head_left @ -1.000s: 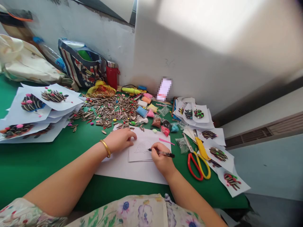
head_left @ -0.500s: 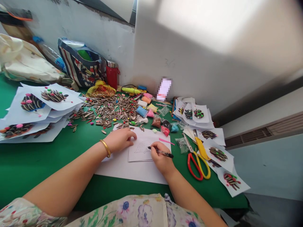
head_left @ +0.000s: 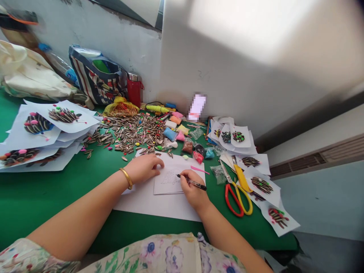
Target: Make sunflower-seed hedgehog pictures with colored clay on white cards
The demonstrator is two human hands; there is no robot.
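Note:
My right hand (head_left: 195,189) grips a black pen (head_left: 197,184), its tip touching a small white sheet (head_left: 162,187). A dotted line drawing of a rounded, hedgehog-like animal (head_left: 170,177) shows on that sheet, left of the pen tip. My left hand (head_left: 144,168) rests at the sheet's left edge, fingers bent and thumb apart, holding nothing. Under both lies a larger white paper (head_left: 142,206). A thin pink stick (head_left: 200,170) lies just beyond my right hand. Above the papers spreads a heap of striped sunflower seeds (head_left: 136,132).
Scissors (head_left: 237,197) and a yellow utility knife (head_left: 241,178) lie right of the papers. Coloured clay packets (head_left: 170,133) sit behind. Finished seed pictures are stacked at left (head_left: 68,131) and right (head_left: 265,185). A red bottle (head_left: 134,91) and a striped bag (head_left: 98,79) stand at the wall.
The pen and my right hand have shifted very slightly left over the drawing. My left hand stays in place.

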